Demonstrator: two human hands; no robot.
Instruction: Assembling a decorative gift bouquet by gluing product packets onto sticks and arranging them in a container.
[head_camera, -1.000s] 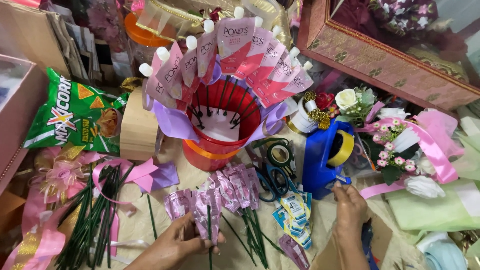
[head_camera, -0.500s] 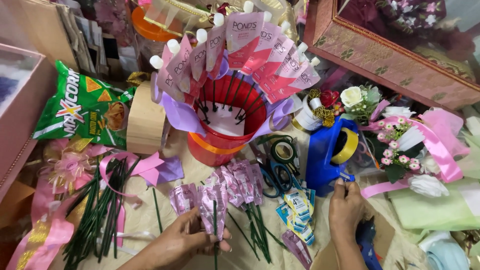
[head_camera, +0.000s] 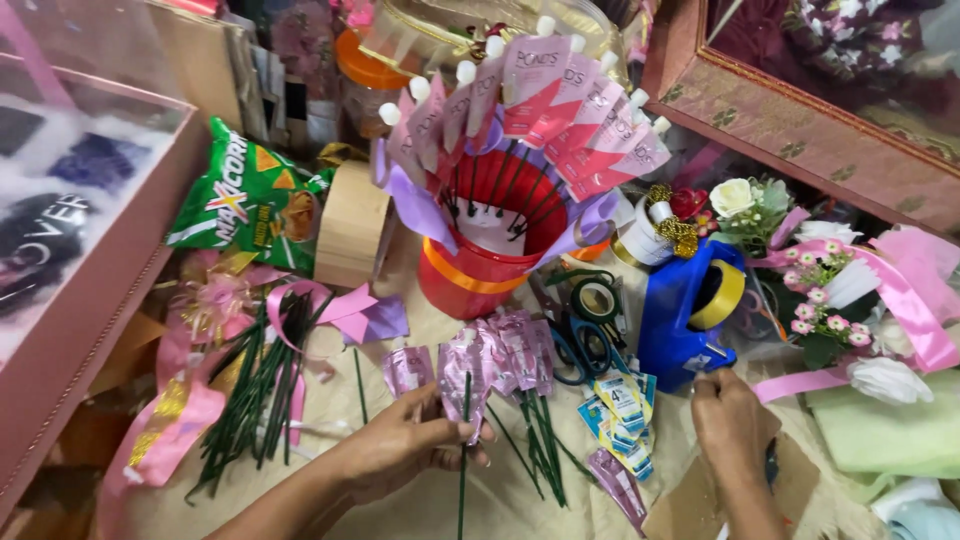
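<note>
Head view, looking down on a crowded table (head_camera: 500, 500): the left hand (head_camera: 405, 445) lies low and left of centre, its grip pinched shut on a small pink sachet (head_camera: 462, 372) mounted on a thin green stick (head_camera: 463, 470); the sachet stands just above the fingertips while the stick runs down past the hand toward the bottom edge. More pink sachets on sticks (head_camera: 520, 350) lie fanned out touching it on the right. The right hand (head_camera: 728, 420) is well apart, at the foot of the blue tape dispenser (head_camera: 680, 320), fingers curled together at the dispenser's front edge; whether they pinch tape I cannot tell. Between the hands lie scissors (head_camera: 582, 345) and some small blue-and-white packets (head_camera: 620, 405). Behind stands a red bucket (head_camera: 490, 250) ringed with pink tubes on sticks (head_camera: 560, 100). A bundle of green sticks (head_camera: 250, 390) lies to the left beside pink ribbon (head_camera: 330, 305).
</note>
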